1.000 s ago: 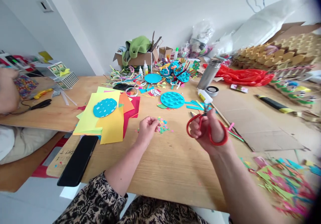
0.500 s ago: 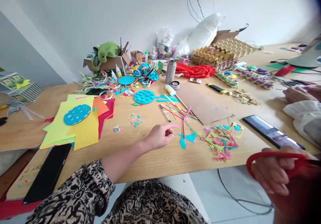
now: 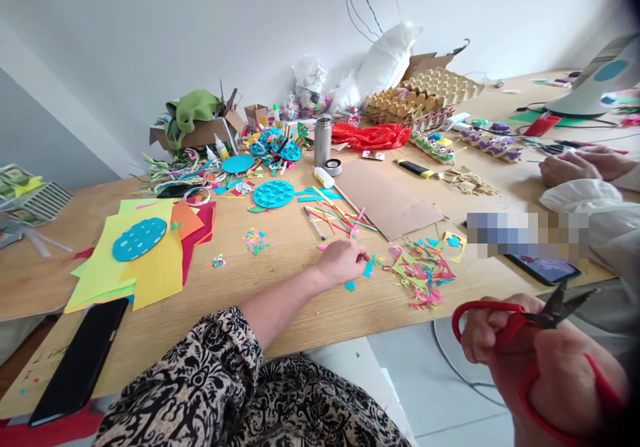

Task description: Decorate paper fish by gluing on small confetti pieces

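Observation:
My left hand [image 3: 344, 261] reaches over the table, its fingers curled together by blue paper scraps [image 3: 369, 268], which it partly covers. Whether anything is pinched in it is hidden. My right hand [image 3: 545, 360] is raised off the table's front edge at the right, gripping red-handled scissors [image 3: 555, 310] whose blades are spread apart. Just right of my left hand lies a pile of colourful paper scraps [image 3: 425, 270]. Behind it are thin paper strips [image 3: 340, 217] and a pen [image 3: 315, 224]. Tiny paper bits [image 3: 256, 240] form a small heap further left.
A blue dotted disc [image 3: 140, 239] rests on coloured paper sheets [image 3: 160, 280], with a black phone [image 3: 80, 360] in front. Cardboard [image 3: 390, 197], a steel bottle [image 3: 323, 143] and egg trays [image 3: 425, 93] stand further back. Another person's hands [image 3: 585, 163] are at the right.
My left hand has moved right, onto the blue scraps. My right hand has turned, bringing the scissors' spread blades into sight. The whole view has shifted slightly.

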### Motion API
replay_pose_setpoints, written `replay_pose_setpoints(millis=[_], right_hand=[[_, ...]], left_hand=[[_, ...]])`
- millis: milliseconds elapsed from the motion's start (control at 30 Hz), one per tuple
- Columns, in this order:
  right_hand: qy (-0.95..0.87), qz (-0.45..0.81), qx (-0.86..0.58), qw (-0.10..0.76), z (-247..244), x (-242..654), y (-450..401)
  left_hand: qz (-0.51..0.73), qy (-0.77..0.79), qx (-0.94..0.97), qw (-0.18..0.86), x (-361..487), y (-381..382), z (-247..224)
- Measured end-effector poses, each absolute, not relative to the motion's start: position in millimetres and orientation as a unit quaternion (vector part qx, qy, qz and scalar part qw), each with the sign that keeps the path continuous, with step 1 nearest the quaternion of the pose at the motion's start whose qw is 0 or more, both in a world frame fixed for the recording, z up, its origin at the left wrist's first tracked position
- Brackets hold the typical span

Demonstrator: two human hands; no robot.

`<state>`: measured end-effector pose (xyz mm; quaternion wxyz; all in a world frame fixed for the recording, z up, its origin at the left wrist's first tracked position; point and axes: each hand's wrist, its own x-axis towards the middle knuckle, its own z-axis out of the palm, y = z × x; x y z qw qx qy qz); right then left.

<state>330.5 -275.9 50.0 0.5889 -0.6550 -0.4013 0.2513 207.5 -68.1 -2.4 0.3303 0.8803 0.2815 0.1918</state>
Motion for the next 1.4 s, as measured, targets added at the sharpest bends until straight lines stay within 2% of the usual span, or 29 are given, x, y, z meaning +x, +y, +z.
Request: replay_pose_setpoints(millis=[67,100,233,400,500,600,700,800,900,1033,1133,1400], right_hand=[[-0.421,0.202,-0.650,0.599,45.2,327.3,-269.7],[-0.456,0.168,-0.662,0.571,41.2,324.7,-264.8],[-0.671,0.071,-0.653,0.344,19.3,304.6,-233.5],[-0.792,0.070,-0.582,0.170,-0.5,278.6,-194.7],[-0.794,0.050,-0.596,0.111,-3.4,291.9,-184.1],[-0.765,-0.007,-0.639,0.078,-0.7,313.8,-182.8],[-0.770,-0.046,-0.627,0.108,6.2,304.8,-188.7],[-0.841,0.024,-0.517,0.156,9.9,261.9,-196.0],[-0.874,0.098,-0.458,0.128,5.0,232.9,-195.9],[-0.830,0.074,-0.544,0.096,-1.7,260.1,-183.6],[-0.776,0.012,-0.630,0.026,5.7,281.2,-171.7],[-0.773,0.086,-0.628,-0.031,24.3,217.9,-141.9]], left_hand=[[0.196,0.265,0.886,0.327,206.6,-65.6,0.4],[0.202,0.263,0.885,0.327,204.0,-63.4,2.0],[0.247,0.307,0.848,0.354,172.5,-47.4,7.9],[0.328,0.391,0.766,0.392,97.2,-25.7,4.4],[0.389,0.418,0.718,0.399,52.3,-19.9,0.2],[0.440,0.444,0.670,0.402,18.5,-16.8,-0.3],[0.479,0.471,0.634,0.384,-0.2,-12.7,-0.6],[0.509,0.487,0.608,0.366,-5.9,-8.7,-6.3],[0.517,0.476,0.611,0.365,-6.2,-7.9,-15.6],[0.515,0.466,0.630,0.346,-8.6,-9.3,-21.3],[0.524,0.476,0.627,0.326,-11.4,-9.0,-19.9],[0.523,0.484,0.639,0.288,-13.2,-5.3,-22.1]])
